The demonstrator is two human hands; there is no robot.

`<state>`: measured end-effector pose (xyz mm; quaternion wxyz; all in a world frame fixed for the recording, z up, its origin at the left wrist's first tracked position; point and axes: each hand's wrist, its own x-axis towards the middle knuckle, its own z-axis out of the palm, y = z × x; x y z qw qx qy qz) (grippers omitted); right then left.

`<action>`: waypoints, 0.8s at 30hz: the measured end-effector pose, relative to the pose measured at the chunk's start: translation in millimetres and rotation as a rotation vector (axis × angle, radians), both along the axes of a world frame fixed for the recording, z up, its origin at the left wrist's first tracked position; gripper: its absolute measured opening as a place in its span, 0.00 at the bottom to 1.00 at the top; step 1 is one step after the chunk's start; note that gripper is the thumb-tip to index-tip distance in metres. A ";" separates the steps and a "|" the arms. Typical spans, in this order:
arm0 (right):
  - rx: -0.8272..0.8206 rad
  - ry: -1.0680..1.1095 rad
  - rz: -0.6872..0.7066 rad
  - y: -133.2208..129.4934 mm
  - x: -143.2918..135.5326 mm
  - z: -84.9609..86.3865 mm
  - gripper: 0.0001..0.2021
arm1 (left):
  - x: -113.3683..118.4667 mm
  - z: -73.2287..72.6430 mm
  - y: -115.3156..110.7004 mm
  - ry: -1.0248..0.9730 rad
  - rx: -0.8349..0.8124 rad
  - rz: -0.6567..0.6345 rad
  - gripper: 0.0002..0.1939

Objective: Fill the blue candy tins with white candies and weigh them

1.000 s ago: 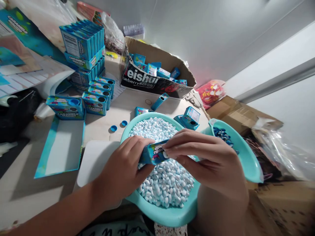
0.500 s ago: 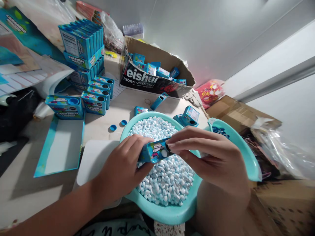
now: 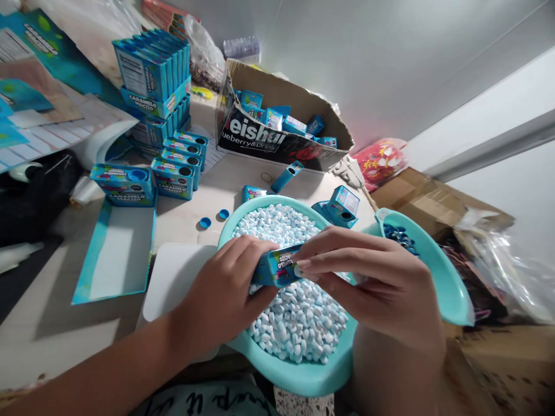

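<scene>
My left hand (image 3: pixel 229 283) is closed around a small blue candy tin (image 3: pixel 281 270) marked CARAMELO MACIZO, its printed top turned toward me. At the tin's right end, my right hand (image 3: pixel 368 277) pinches a small white candy (image 3: pixel 298 270) against the top; the fingers cover the tin's opening. Both hands are above a turquoise basin (image 3: pixel 281 375) heaped with white and pale blue candies (image 3: pixel 299 329). Two loose blue caps (image 3: pixel 205 222) lie on the table beyond my left hand.
A cardboard box (image 3: pixel 277 138) of blue tins stands at the back. Stacked tins (image 3: pixel 151 69) and an open display tray (image 3: pixel 121 248) are at left. A second turquoise basin (image 3: pixel 451 283) with dark blue pieces sits right. Tins (image 3: pixel 344 205) lie beyond the candies.
The view has shifted slightly, so everything sits a little further right. The white candy that lay on the tin's top is now under my right fingertips, which cover the dark opening.
</scene>
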<state>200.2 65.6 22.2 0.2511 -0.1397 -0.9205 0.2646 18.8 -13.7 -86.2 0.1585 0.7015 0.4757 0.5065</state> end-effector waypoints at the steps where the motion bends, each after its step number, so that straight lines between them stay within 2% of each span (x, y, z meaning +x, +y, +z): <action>1: -0.003 -0.012 0.004 -0.3 0.2 0.5 0.15 | -0.1 0.1 0.0 0.000 -0.002 0.000 0.15; 5: 0.033 -0.029 -0.016 -0.6 0.1 2.6 0.15 | -0.5 0.0 0.0 -0.004 -0.012 -0.007 0.16; 13: 0.147 -0.005 -0.188 2.4 2.2 2.9 0.13 | -0.4 -1.9 -0.2 -0.018 -0.015 -0.007 0.17; 19: 0.133 0.016 -0.200 4.4 3.3 0.1 0.13 | 0.0 -1.8 -0.7 -0.021 -0.032 -0.013 0.17; 24: 0.074 0.101 -0.323 14.0 2.6 -9.9 0.10 | -3.3 -1.6 0.1 -0.075 -0.045 -0.024 0.15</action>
